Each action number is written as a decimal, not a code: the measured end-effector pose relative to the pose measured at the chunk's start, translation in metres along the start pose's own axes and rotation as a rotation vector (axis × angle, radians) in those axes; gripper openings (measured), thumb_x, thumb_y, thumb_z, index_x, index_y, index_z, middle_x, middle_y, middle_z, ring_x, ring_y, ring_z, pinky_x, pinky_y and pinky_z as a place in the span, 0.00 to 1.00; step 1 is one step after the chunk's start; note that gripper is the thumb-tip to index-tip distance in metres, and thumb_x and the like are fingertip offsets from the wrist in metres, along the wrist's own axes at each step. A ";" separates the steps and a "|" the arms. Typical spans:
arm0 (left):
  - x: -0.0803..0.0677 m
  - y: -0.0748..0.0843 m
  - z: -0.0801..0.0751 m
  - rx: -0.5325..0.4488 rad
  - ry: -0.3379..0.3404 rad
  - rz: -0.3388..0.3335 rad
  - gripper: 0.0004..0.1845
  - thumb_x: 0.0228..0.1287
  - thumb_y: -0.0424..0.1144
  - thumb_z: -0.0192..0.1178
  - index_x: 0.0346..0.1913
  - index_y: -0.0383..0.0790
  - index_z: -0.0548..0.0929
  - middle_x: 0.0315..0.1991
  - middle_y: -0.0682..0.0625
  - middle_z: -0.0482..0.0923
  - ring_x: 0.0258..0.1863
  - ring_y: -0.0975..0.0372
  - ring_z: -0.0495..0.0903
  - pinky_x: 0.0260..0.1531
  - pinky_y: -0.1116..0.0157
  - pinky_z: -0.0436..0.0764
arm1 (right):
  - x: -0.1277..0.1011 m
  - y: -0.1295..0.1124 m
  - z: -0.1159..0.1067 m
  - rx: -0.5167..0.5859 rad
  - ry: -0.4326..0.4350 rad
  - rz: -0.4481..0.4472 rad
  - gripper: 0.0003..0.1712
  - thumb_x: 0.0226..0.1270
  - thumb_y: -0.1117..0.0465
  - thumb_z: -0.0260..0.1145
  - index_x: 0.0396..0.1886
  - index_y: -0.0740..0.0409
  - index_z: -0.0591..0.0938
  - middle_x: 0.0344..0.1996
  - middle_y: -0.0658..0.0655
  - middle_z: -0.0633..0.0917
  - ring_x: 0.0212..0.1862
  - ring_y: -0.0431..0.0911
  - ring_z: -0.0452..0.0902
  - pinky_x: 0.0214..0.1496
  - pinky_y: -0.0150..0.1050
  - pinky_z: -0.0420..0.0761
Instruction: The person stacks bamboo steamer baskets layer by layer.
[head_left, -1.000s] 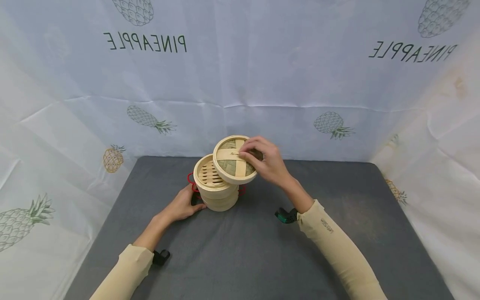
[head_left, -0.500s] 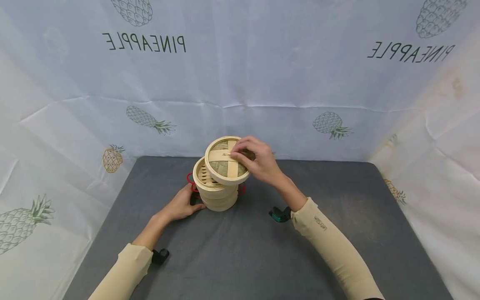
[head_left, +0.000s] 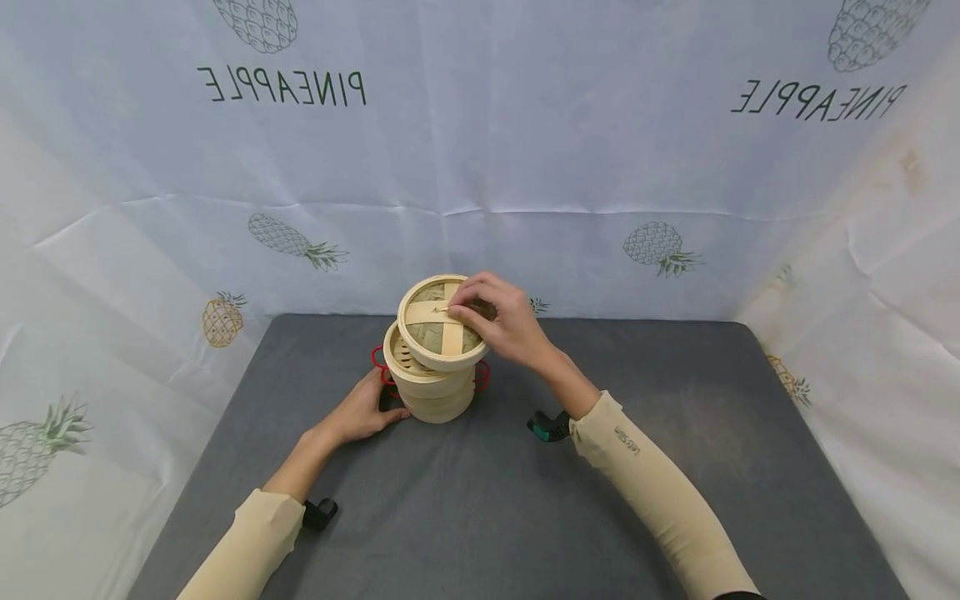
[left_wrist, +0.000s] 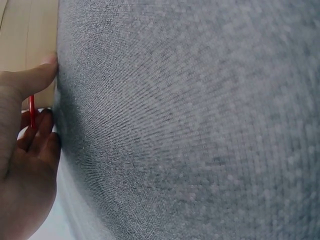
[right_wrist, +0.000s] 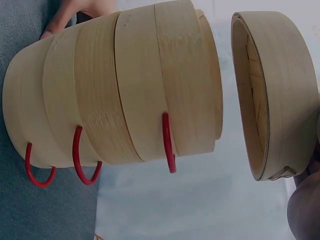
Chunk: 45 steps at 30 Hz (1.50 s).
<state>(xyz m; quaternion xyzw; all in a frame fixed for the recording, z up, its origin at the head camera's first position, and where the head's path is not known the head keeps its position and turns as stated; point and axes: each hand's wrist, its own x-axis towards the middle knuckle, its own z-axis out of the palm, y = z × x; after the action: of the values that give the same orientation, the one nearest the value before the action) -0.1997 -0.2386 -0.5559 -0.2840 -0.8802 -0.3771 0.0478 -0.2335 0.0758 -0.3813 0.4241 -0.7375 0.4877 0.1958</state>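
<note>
The lid (head_left: pixel 442 323) was held just above the steamer stack (head_left: pixel 431 385), apart from its rim and offset toward the back edge of the surface (head_left: pixel 675 467), as the gap in the right wrist view showed. A misseat was judged likely: with the lid off-centre and tilted, its edge could be caught on the top rim, and the 3 stacked tiers could be shifted. The right hand (head_left: pixel 501 323) was arched over the lid, its strap pinched by the fingertips. The left hand (head_left: pixel 362 414) was pressed against the base of the stack, fingers loosely around a red handle (left_wrist: pixel 32 111).
</note>
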 end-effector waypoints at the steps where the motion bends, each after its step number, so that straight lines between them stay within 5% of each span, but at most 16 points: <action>1: 0.000 -0.002 0.001 0.003 -0.002 0.000 0.41 0.61 0.49 0.82 0.73 0.42 0.76 0.58 0.40 0.82 0.55 0.49 0.83 0.53 0.53 0.84 | 0.000 0.000 0.001 -0.001 -0.002 0.004 0.04 0.70 0.69 0.75 0.43 0.62 0.91 0.45 0.60 0.89 0.46 0.49 0.86 0.48 0.39 0.86; 21: -0.001 -0.006 0.002 0.016 -0.016 -0.054 0.41 0.60 0.46 0.83 0.73 0.47 0.75 0.61 0.46 0.81 0.59 0.53 0.82 0.58 0.50 0.83 | 0.000 0.004 0.018 0.005 -0.052 0.042 0.05 0.72 0.67 0.75 0.44 0.62 0.91 0.46 0.60 0.89 0.48 0.50 0.86 0.52 0.39 0.86; 34: -0.001 -0.013 0.006 0.026 -0.022 -0.024 0.40 0.62 0.49 0.81 0.74 0.45 0.75 0.62 0.44 0.80 0.60 0.53 0.81 0.60 0.53 0.82 | 0.000 0.007 0.028 -0.004 -0.080 0.044 0.04 0.73 0.66 0.74 0.44 0.61 0.91 0.46 0.59 0.88 0.48 0.50 0.86 0.51 0.40 0.87; 45: 0.000 -0.022 0.010 0.022 -0.049 -0.115 0.43 0.59 0.43 0.83 0.75 0.48 0.73 0.64 0.46 0.79 0.63 0.52 0.81 0.62 0.44 0.83 | 0.000 0.008 0.032 -0.019 -0.093 0.073 0.05 0.73 0.64 0.74 0.44 0.60 0.91 0.47 0.58 0.89 0.49 0.49 0.86 0.53 0.41 0.87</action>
<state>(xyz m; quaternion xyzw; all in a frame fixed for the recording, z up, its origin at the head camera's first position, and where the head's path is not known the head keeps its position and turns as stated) -0.2102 -0.2436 -0.5769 -0.2415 -0.9002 -0.3624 0.0074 -0.2357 0.0491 -0.3997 0.4175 -0.7654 0.4671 0.1475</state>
